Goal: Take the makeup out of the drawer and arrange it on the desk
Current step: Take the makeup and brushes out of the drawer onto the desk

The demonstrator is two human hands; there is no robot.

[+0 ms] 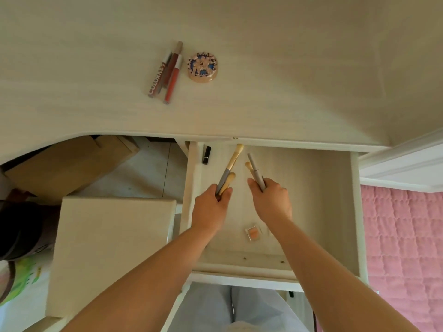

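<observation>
The pale wooden drawer (335,212) is pulled open below the desk (96,68). Over the drawer my left hand (211,209) grips two makeup brushes (231,164) with grey handles and cream bristles pointing away from me. My right hand (271,200) grips more brushes and a grey pencil-like stick (254,167). A black lipstick (206,155) lies at the drawer's back left corner. A small square orange eyeshadow pan (253,233) sits near the drawer's front. On the desk lie three lip gloss tubes (165,75) beside a round flower-patterned compact (203,66).
A beige stool seat (107,248) stands left of the drawer. Cardboard boxes (67,164) sit under the desk on the tiled floor. A pink quilted bed cover (402,248) lies at the right. My light trousers (230,307) show under the drawer front.
</observation>
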